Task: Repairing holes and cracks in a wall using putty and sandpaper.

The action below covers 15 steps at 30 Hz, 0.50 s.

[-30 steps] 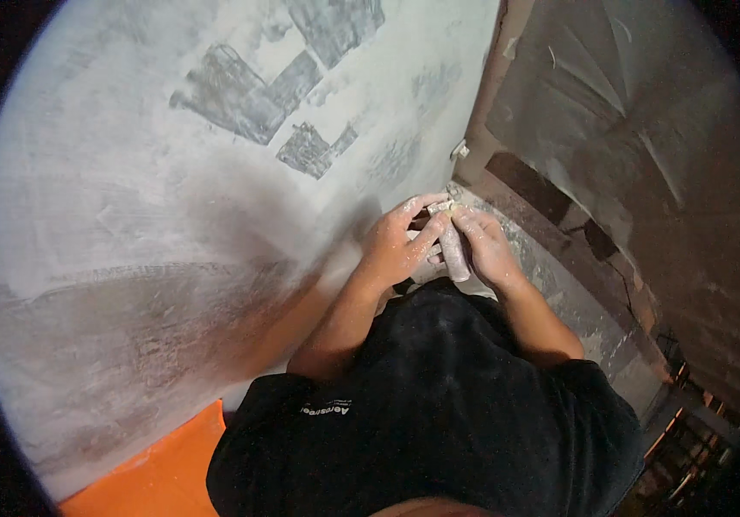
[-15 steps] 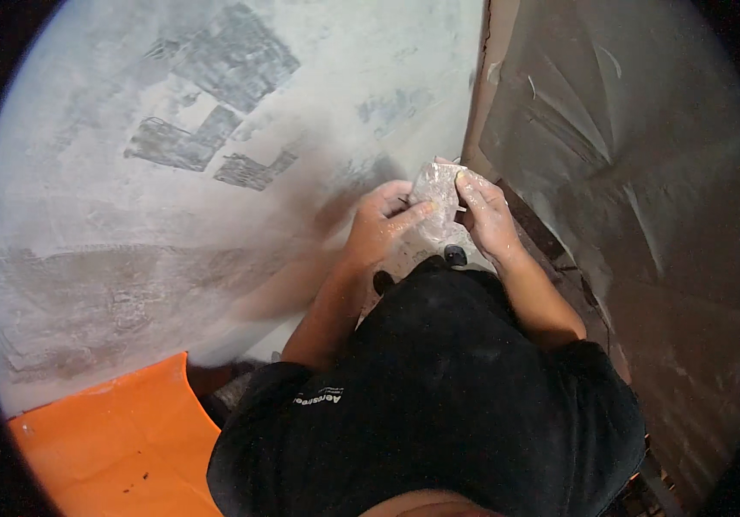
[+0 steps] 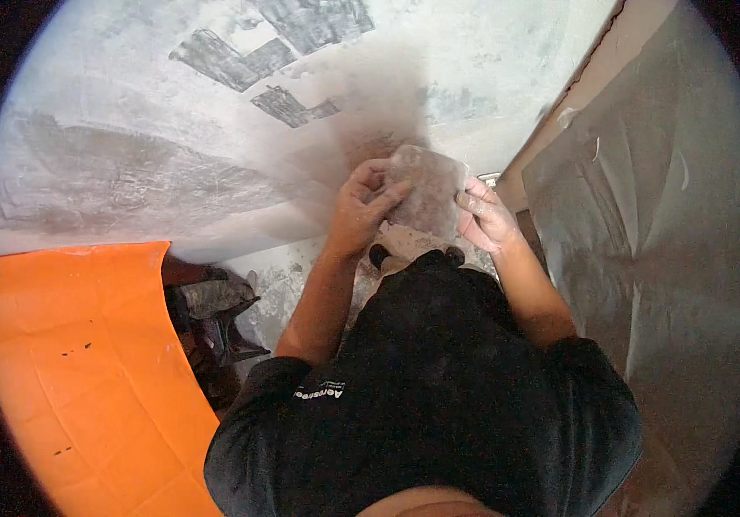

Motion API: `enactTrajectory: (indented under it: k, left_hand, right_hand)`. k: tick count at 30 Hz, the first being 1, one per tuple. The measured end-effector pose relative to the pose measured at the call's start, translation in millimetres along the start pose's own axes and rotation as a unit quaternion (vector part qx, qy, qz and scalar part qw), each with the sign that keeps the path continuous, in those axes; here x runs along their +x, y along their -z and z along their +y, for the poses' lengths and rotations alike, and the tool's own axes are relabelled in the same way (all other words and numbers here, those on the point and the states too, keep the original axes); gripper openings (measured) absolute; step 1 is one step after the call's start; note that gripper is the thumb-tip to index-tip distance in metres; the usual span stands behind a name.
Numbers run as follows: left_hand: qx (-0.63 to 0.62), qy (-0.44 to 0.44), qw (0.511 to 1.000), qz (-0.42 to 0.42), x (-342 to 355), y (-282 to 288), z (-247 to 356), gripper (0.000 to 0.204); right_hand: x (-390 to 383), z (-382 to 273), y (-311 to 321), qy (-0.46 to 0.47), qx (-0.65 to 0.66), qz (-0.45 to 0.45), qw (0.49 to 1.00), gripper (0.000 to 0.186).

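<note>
Between my two hands is a dusty, grey-brown sheet of sandpaper (image 3: 428, 194) with rounded corners, spread flat and roughly rectangular. My left hand (image 3: 361, 207) pinches its left edge, the thumb lying on the near face and the fingers behind. On the other side my right hand (image 3: 488, 217) grips the right edge with thumb and fingers, and white dust coats its fingertips. The sheet is held in the air in front of a pale plastered wall (image 3: 215, 138) with dark grey patches, and it casts a shadow there.
An orange sheet (image 3: 85, 362) stands at the left, with dark clutter (image 3: 215, 319) on the floor behind its edge. Grey-brown plastic sheeting (image 3: 663, 241) hangs along the right. My shoes (image 3: 378, 256) stand on a dust-covered floor (image 3: 279, 284) below my hands.
The sandpaper was bunched or folded small; now it is opened out flat between both hands. The view has shifted, so more of the orange sheet and floor shows.
</note>
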State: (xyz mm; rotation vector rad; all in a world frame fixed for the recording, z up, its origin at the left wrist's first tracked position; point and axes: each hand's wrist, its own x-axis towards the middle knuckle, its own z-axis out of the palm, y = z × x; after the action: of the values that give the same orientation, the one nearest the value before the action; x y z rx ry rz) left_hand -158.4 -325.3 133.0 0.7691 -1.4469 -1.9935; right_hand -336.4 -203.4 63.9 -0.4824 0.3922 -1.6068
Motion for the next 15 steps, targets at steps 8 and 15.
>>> enactTrajectory:
  k: [8, 15]
  left_hand:
    - [-0.046, -0.021, 0.999, 0.016, -15.2, 8.2, 15.9, 0.037]
    - [0.076, -0.037, 0.968, -0.236, -16.4, -9.6, 27.7, 0.052]
  right_hand:
    - [-6.7, -26.6, 13.1, -0.027, 0.055, -0.051, 0.997, 0.033]
    - [-18.5, -27.4, -3.2, 0.086, -0.195, 0.071, 0.974, 0.023]
